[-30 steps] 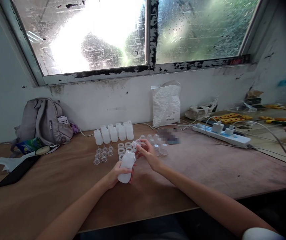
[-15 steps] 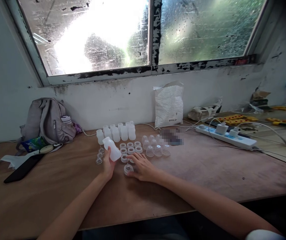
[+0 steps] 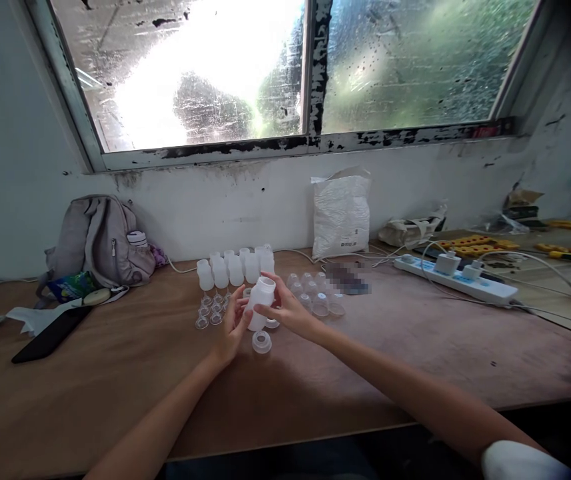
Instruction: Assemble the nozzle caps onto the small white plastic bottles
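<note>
A translucent white baby bottle (image 3: 260, 308) without a lid is held nearly upright above the table, its open mouth facing up. My left hand (image 3: 234, 328) grips its left side. On the other side, my right hand (image 3: 291, 308) has its fingers closed around the bottle's neck and shoulder. Just below the bottle, a clear collar ring (image 3: 262, 342) lies on the table. Clear teats (image 3: 208, 312) stand grouped to the left of my hands. More collar rings are mostly hidden behind the bottle and hands. Clear dome caps (image 3: 320, 305) stand in rows to the right.
Several more white bottles (image 3: 236, 270) stand in rows near the wall. A backpack (image 3: 98, 233) and a black phone-like slab (image 3: 51, 335) are at left. A white plastic package (image 3: 341, 217) leans on the wall. A power strip (image 3: 465, 280) with cables lies at right.
My right hand let go of the collar ring on the table and took hold of the bottle. My left hand brought the bottle from a tilt on the left to nearly upright in the middle.
</note>
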`<state>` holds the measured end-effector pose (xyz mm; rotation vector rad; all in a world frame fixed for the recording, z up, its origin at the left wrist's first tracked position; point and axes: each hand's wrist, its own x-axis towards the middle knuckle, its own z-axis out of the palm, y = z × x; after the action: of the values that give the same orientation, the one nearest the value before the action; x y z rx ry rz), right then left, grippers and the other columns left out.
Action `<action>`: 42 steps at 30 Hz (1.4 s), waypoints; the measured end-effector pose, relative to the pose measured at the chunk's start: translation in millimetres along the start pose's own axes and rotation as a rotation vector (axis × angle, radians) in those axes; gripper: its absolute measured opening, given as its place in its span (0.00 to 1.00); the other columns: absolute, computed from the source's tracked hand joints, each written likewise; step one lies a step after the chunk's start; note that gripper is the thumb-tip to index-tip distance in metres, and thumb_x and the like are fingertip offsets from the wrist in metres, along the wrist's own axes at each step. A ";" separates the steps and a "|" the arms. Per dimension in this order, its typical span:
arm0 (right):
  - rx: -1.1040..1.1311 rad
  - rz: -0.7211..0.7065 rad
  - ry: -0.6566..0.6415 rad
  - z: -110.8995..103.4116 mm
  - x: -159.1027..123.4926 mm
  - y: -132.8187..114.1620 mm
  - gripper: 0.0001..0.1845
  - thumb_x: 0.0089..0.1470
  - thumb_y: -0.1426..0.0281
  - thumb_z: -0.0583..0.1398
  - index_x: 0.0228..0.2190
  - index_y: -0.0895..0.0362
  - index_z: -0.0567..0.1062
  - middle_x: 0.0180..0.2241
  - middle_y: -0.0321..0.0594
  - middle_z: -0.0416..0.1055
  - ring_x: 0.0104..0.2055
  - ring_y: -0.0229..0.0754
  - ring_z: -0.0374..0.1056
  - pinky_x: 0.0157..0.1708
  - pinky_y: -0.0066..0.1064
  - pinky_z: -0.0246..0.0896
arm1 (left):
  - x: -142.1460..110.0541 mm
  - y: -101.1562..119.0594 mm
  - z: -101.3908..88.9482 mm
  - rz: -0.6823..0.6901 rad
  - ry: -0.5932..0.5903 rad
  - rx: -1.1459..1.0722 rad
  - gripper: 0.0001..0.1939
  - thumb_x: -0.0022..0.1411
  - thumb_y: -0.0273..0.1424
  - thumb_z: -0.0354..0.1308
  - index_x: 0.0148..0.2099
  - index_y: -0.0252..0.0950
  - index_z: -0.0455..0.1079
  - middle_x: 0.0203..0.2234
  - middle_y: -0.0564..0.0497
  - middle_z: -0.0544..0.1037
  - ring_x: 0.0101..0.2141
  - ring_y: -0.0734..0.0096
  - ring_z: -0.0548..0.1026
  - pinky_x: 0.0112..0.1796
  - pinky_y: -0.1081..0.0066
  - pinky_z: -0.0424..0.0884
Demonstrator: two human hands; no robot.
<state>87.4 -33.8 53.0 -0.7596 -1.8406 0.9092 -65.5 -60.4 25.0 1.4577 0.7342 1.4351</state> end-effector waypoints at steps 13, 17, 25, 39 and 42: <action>0.270 0.223 -0.049 -11.4 15.7 -5.6 0.20 0.39 0.62 0.63 0.32 0.56 0.63 0.30 0.35 0.64 0.29 0.35 0.65 0.26 0.29 0.65 | 7.2 -7.8 -6.7 -0.293 0.073 -0.361 0.15 0.57 0.38 0.49 0.45 0.39 0.59 0.32 0.48 0.72 0.27 0.66 0.73 0.20 0.71 0.69; 0.359 0.296 -0.020 -12.0 16.4 -5.3 0.17 0.39 0.60 0.63 0.27 0.57 0.63 0.26 0.35 0.65 0.27 0.35 0.65 0.26 0.30 0.66 | 7.7 -11.2 -5.0 -0.310 0.124 -0.332 0.16 0.57 0.41 0.48 0.45 0.37 0.60 0.34 0.47 0.71 0.26 0.68 0.73 0.20 0.73 0.69; 0.138 0.141 0.115 -68.9 44.2 -17.9 0.14 0.41 0.63 0.62 0.26 0.59 0.65 0.28 0.37 0.66 0.28 0.36 0.65 0.27 0.30 0.65 | 9.3 -9.9 -9.7 -0.144 0.000 0.058 0.22 0.58 0.46 0.44 0.47 0.35 0.58 0.30 0.49 0.66 0.26 0.74 0.67 0.23 0.74 0.65; -0.845 0.262 0.287 -123.4 134.9 113.7 0.10 0.36 0.74 0.61 0.26 0.58 0.66 0.27 0.39 0.68 0.34 0.43 0.65 0.34 0.29 0.55 | 4.2 -15.5 -19.0 0.022 -0.532 0.853 0.20 0.44 0.39 0.61 0.39 0.37 0.63 0.35 0.51 0.65 0.33 0.71 0.64 0.32 0.73 0.63; -0.845 0.263 0.241 -118.9 141.6 132.0 0.18 0.35 0.75 0.62 0.32 0.58 0.64 0.30 0.41 0.67 0.35 0.44 0.64 0.35 0.30 0.55 | 5.1 -16.0 -19.4 0.018 -0.526 0.869 0.20 0.44 0.40 0.61 0.39 0.37 0.64 0.33 0.51 0.65 0.32 0.71 0.64 0.31 0.74 0.63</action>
<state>157.0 182.2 44.1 -1.5759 -1.9084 0.1268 -80.7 -45.8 10.4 2.3713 1.0515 0.6626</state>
